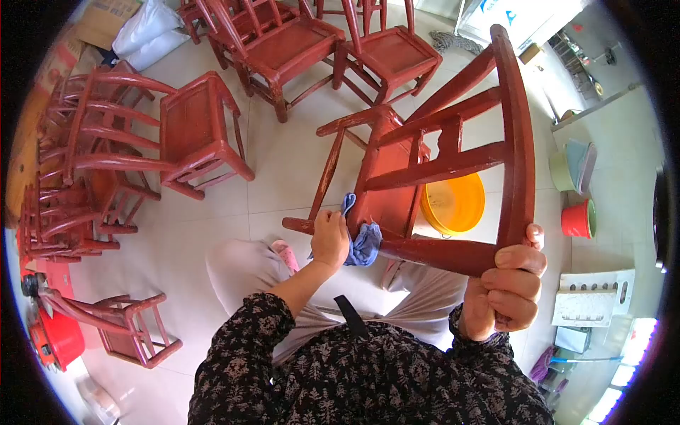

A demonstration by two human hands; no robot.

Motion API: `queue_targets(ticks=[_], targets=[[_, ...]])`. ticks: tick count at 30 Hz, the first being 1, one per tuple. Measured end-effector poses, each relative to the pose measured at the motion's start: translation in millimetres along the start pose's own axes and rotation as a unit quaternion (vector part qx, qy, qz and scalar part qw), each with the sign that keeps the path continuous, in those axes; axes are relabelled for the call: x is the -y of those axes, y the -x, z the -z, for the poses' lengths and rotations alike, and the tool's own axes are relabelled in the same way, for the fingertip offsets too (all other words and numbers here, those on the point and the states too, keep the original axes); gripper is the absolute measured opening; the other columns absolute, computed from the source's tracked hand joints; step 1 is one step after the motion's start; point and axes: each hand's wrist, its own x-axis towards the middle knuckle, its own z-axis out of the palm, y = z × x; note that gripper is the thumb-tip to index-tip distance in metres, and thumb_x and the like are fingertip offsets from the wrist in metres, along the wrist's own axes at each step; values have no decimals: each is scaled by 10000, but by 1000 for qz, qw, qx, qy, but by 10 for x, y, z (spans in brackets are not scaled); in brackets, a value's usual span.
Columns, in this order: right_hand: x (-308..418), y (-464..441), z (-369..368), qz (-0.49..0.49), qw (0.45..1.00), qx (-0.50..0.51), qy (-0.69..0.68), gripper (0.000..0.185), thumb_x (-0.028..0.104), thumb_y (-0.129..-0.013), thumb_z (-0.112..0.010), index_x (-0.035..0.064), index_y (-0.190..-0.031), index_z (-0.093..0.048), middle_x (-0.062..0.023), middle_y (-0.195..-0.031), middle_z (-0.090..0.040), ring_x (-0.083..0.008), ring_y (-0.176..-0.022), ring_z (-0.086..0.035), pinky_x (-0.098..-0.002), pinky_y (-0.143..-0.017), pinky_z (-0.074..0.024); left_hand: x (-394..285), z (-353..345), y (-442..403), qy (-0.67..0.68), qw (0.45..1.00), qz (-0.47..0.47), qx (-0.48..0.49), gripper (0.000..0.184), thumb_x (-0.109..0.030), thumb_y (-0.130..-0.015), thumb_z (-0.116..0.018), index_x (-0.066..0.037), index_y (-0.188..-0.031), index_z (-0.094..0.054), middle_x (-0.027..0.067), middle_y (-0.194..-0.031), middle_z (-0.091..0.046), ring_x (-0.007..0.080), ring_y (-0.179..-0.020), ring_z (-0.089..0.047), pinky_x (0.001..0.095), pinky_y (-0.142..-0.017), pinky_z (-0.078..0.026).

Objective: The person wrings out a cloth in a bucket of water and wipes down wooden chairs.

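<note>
A red wooden chair (pixel 388 191) is tipped over in front of me, its backrest toward my right and its legs toward my left. My right hand (pixel 511 287) is closed around the end of the backrest's top rail. My left hand (pixel 330 239) grips a bunched blue cloth (pixel 364 245) against the side of the seat, near the legs. Part of the cloth hangs below the seat edge. Behind the chair stands a yellow bucket (pixel 457 203), partly hidden by the backrest slats. The paint on the chair's legs looks worn.
Several more red chairs stand around: one at left (pixel 195 120), others at the back (pixel 290 49), and a small one (pixel 134 329) at lower left. Along the right wall are a red pot (pixel 577 218) and a white rack (pixel 593 297). A white bag (pixel 149 35) lies at far left.
</note>
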Motion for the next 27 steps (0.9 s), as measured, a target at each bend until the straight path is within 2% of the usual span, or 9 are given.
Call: queue_targets(ticks=[3, 8, 9, 11, 16, 19, 21, 23, 27], targets=[[52, -25, -108, -28, 998, -57, -19, 102, 103, -680, -608, 156, -715, -528, 24, -695, -559, -185, -722, -556, -499, -886, -357, 159, -122, 22, 1, 998, 58, -27, 213, -192, -896, -429, -21, -946, -546, 183, -983, -484, 372, -926, -488, 454, -781, -424], [159, -160, 44, -51, 997, 64, -11, 131, 38, -579, -595, 107, -677, -541, 2, -749, -579, -211, -754, -580, -493, -898, -366, 627, -349, -53, -12, 986, 161, -38, 273, -225, -902, -409, 8, -908, -551, 209, -860, -538, 361, -795, -525, 448, -745, -432], [144, -149, 40, -40, 998, 55, -10, 166, 26, -554, -594, 105, -691, -545, -3, -751, -576, -214, -750, -576, -485, -897, -367, 457, -275, -220, -5, 988, 150, -44, 273, -225, -902, -409, 8, -908, -551, 209, -860, -538, 361, -795, -525, 448, -745, -432], [118, -110, 67, -38, 998, 39, -28, 187, 20, -553, -593, 110, -712, -552, -4, -755, -575, -214, -755, -575, -480, -895, -365, -242, 195, -625, 426, 890, 119, -113, 296, -238, -915, -412, 21, -919, -555, 147, -808, -560, 252, -733, -526, 377, -699, -446], [69, -132, 93, -29, 998, 45, -27, 203, 15, -566, -599, 112, -738, -552, -5, -766, -571, -214, -765, -575, -472, -890, -362, -1882, 935, -1231, 601, 784, -154, -22, 270, -101, -924, -413, -25, -1172, -485, 67, -986, -518, 120, -780, -498, 270, -684, -433], [56, -140, 86, -24, 998, 51, -38, 214, 13, -570, -606, 110, -751, -550, -9, -779, -572, -214, -772, -577, -465, -890, -356, -2239, 900, -1561, 448, 833, -320, -52, 306, -147, -932, -416, -87, -1228, -465, 126, -1035, -453, 232, -933, -475, 324, -855, -383], [53, -133, 78, -26, 997, 50, -44, 220, 12, -570, -608, 111, -758, -551, -10, -778, -571, -214, -775, -578, -463, -893, -352, -2166, 434, -1785, 257, 899, -349, -66, 292, -202, -927, -414, -96, -1181, -514, 148, -1036, -436, 276, -934, -483, 364, -836, -400], [39, -108, 105, -26, 998, 42, -37, 227, 13, -572, -612, 112, -767, -551, -11, -781, -572, -212, -779, -580, -463, -889, -356, -2016, 239, -1872, 196, 895, -383, -117, 295, -256, -923, -411, -69, -1085, -571, 163, -1000, -462, 320, -888, -508, 394, -792, -423], [41, -52, 189, -26, 998, 42, -43, 222, 32, -577, -629, 104, -770, -548, -15, -784, -576, -217, -788, -579, -464, -880, -363, -1582, 77, -1859, 290, 930, -210, 87, 259, -238, -923, -425, -53, -951, -605, 140, -896, -522, 279, -860, -560, 368, -755, -443]])
